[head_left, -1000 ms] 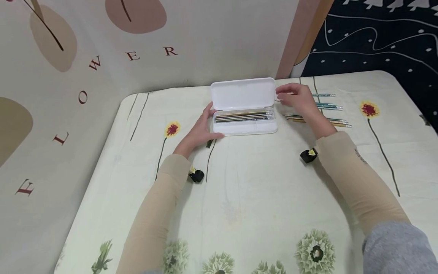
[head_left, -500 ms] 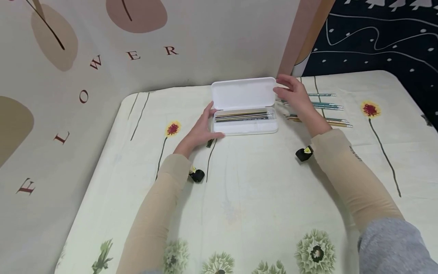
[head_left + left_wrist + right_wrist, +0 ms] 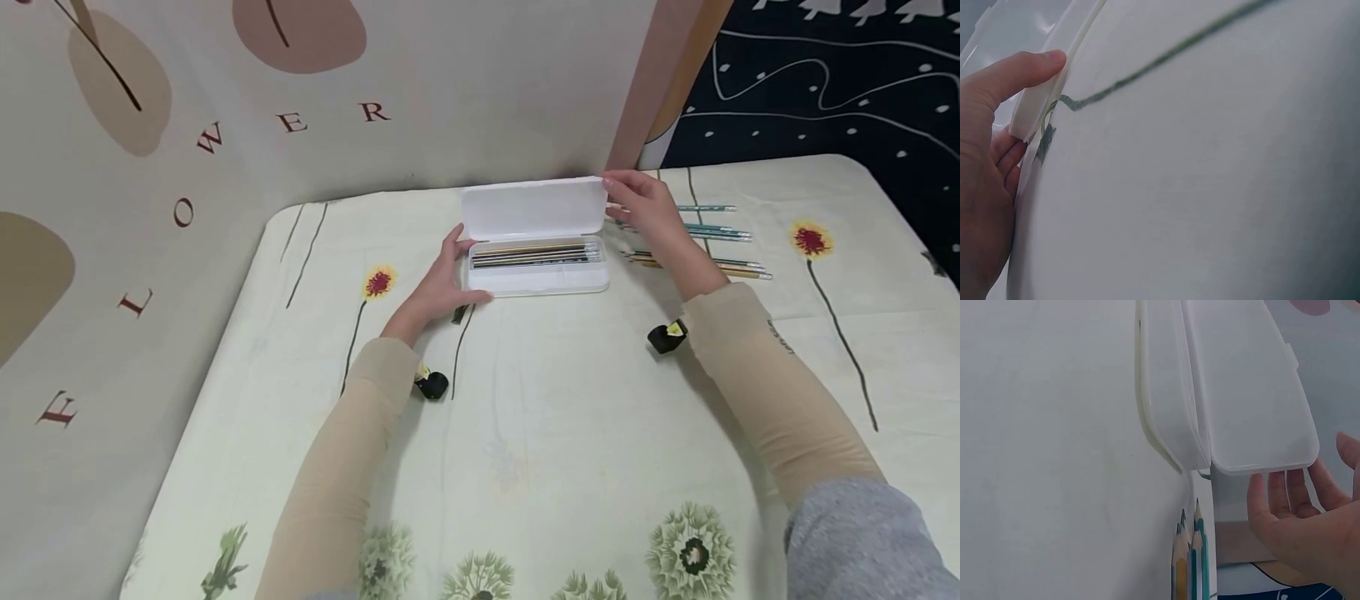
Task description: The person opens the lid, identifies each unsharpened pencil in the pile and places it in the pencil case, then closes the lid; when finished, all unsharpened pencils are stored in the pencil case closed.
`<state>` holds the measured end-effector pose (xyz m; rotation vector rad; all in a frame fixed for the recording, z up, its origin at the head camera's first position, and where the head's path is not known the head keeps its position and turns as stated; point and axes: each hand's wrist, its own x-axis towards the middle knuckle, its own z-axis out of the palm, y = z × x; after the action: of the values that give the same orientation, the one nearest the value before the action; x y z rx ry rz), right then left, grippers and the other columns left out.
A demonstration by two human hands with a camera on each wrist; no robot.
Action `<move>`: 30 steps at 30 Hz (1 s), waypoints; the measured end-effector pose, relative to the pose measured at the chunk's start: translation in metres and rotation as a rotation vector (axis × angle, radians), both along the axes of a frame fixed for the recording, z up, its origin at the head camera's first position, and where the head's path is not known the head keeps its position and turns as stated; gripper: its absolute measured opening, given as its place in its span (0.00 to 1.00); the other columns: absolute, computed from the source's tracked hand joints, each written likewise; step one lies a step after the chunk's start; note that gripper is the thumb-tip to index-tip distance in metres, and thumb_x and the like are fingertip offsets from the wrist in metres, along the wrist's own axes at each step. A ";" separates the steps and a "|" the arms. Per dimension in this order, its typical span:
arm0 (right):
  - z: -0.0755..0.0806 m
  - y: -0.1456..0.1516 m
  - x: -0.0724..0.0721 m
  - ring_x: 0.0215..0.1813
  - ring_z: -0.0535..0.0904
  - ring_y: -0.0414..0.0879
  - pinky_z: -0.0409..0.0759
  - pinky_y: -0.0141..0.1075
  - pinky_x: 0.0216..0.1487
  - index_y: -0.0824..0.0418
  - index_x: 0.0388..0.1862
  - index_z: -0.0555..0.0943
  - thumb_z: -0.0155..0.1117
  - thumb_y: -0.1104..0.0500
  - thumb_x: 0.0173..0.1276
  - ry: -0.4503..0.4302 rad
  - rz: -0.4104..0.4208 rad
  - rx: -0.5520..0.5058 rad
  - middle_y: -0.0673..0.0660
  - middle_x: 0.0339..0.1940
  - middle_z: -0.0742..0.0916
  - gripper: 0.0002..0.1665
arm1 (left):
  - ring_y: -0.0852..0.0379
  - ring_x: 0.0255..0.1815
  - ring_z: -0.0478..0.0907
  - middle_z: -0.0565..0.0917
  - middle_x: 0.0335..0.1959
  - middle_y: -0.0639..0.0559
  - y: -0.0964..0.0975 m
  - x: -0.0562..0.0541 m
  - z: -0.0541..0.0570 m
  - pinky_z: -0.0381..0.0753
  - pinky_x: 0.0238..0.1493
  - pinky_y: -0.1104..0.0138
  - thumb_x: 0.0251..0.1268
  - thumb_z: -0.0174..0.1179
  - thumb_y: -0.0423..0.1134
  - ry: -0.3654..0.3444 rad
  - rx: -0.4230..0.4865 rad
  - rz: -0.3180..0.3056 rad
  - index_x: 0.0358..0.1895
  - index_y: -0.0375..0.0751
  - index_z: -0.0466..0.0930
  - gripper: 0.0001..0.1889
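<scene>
A white pencil case (image 3: 536,283) stands with its lid (image 3: 534,212) raised along the back. Several pencils (image 3: 534,255) lie side by side in its tray. My left hand (image 3: 438,287) grips the case's left end, thumb at the front and fingers behind; the left wrist view shows the thumb (image 3: 1038,67) on the side wall. My right hand (image 3: 651,208) is at the lid's upper right corner. In the right wrist view its extended fingers (image 3: 1277,494) touch the lid's end edge.
Several loose pencils (image 3: 720,232), teal, dark and yellow, lie right of the case, partly behind my right hand. A flower-print cloth (image 3: 555,400) covers the table. A patterned wall hanging (image 3: 480,92) stands close behind the lid. Black wrist devices (image 3: 666,337) show beside both sleeves.
My right hand has moved from beside the case up to the lid's corner. The lid now leans slightly forward. My left hand stays on the case.
</scene>
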<state>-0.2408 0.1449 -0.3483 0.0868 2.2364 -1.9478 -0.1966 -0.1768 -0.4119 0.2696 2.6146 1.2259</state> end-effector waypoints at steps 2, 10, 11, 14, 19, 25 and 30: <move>0.001 0.001 0.001 0.63 0.75 0.45 0.72 0.42 0.72 0.57 0.67 0.75 0.56 0.44 0.75 0.001 -0.006 -0.029 0.52 0.64 0.79 0.28 | 0.52 0.83 0.48 0.60 0.79 0.49 0.000 0.000 0.000 0.44 0.83 0.52 0.52 0.76 0.44 -0.001 0.001 0.001 0.81 0.53 0.31 0.64; 0.000 0.002 0.006 0.57 0.76 0.41 0.73 0.43 0.71 0.50 0.47 0.79 0.57 0.48 0.75 -0.007 0.018 -0.033 0.46 0.52 0.81 0.10 | 0.51 0.83 0.47 0.58 0.80 0.48 0.000 0.000 0.004 0.44 0.82 0.50 0.54 0.75 0.45 -0.031 0.006 -0.007 0.81 0.51 0.32 0.62; 0.000 0.002 0.007 0.58 0.76 0.42 0.73 0.43 0.71 0.50 0.46 0.79 0.57 0.49 0.76 -0.009 0.025 -0.023 0.46 0.51 0.81 0.09 | 0.51 0.83 0.47 0.56 0.80 0.48 -0.001 0.000 0.005 0.45 0.82 0.51 0.54 0.75 0.46 -0.039 0.010 -0.006 0.81 0.51 0.32 0.62; 0.002 0.003 0.010 0.62 0.75 0.46 0.72 0.43 0.72 0.52 0.46 0.79 0.56 0.52 0.76 -0.021 0.053 0.001 0.47 0.52 0.81 0.07 | 0.51 0.83 0.48 0.54 0.81 0.49 -0.003 0.002 0.011 0.47 0.82 0.52 0.57 0.73 0.49 -0.065 0.067 0.012 0.81 0.53 0.35 0.59; 0.006 0.010 0.014 0.68 0.72 0.50 0.71 0.40 0.73 0.53 0.52 0.80 0.58 0.52 0.75 -0.038 0.130 0.050 0.45 0.54 0.82 0.12 | 0.52 0.82 0.52 0.57 0.80 0.50 -0.006 0.003 0.024 0.53 0.81 0.55 0.68 0.63 0.50 -0.056 0.217 0.025 0.80 0.53 0.47 0.43; 0.005 0.021 0.019 0.70 0.70 0.48 0.67 0.42 0.76 0.49 0.63 0.79 0.61 0.43 0.72 -0.087 0.220 0.209 0.49 0.64 0.80 0.24 | 0.55 0.80 0.58 0.67 0.76 0.51 -0.003 -0.002 0.035 0.54 0.81 0.55 0.80 0.45 0.52 0.009 0.281 0.015 0.75 0.52 0.64 0.26; 0.004 0.026 0.019 0.73 0.67 0.48 0.63 0.51 0.76 0.44 0.68 0.76 0.61 0.38 0.70 -0.125 0.277 0.354 0.50 0.72 0.76 0.29 | 0.58 0.80 0.57 0.69 0.75 0.55 -0.002 -0.004 0.036 0.53 0.81 0.56 0.81 0.39 0.55 0.018 0.263 0.012 0.71 0.51 0.71 0.25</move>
<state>-0.2214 0.1712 -0.3439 -0.0529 2.3390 -1.3598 -0.2010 -0.1783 -0.3762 0.3132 2.4692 1.5787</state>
